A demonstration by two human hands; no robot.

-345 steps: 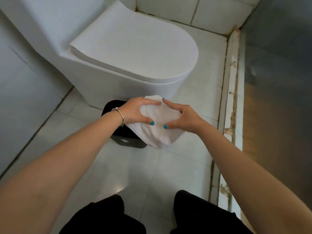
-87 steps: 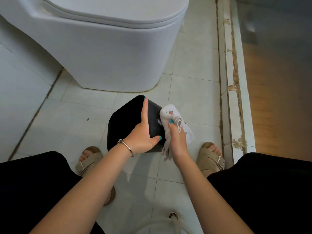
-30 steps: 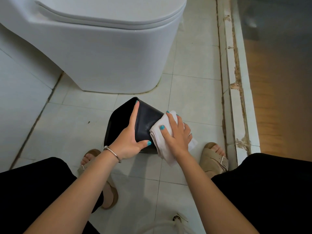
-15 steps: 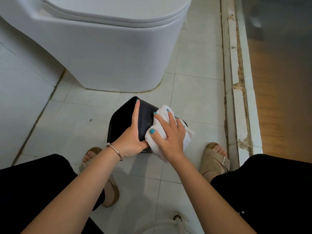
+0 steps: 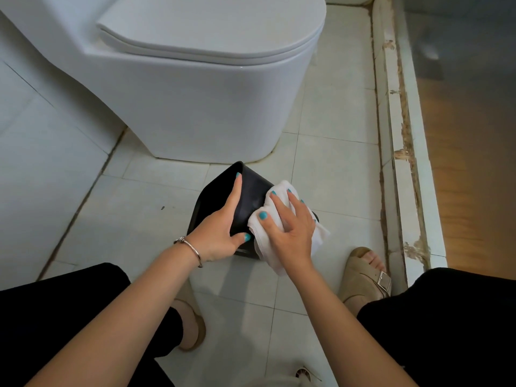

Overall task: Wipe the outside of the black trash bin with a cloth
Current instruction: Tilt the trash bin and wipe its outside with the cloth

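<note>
The black trash bin [image 5: 252, 195] is tilted on the tiled floor in front of the toilet. My left hand [image 5: 220, 229] grips its upper edge, with the index finger stretched along the rim and the thumb on the outer wall. A white cloth [image 5: 261, 238] lies against the bin's right outer side. My right hand [image 5: 290, 222] presses it there with spread, straight fingers. The cloth and both hands hide the bin's lower right part.
The white toilet [image 5: 195, 93] stands close behind the bin. A tiled wall [image 5: 42, 141] runs on the left, and a raised, chipped threshold [image 5: 402, 169] on the right. My sandalled feet [image 5: 365, 272] [image 5: 191, 326] flank the bin. A floor drain [image 5: 304, 374] lies near the bottom edge.
My right hand has rubbed the cloth a little left, then back right, over the bin's side. My left hand keeps its hold on the tilted bin.
</note>
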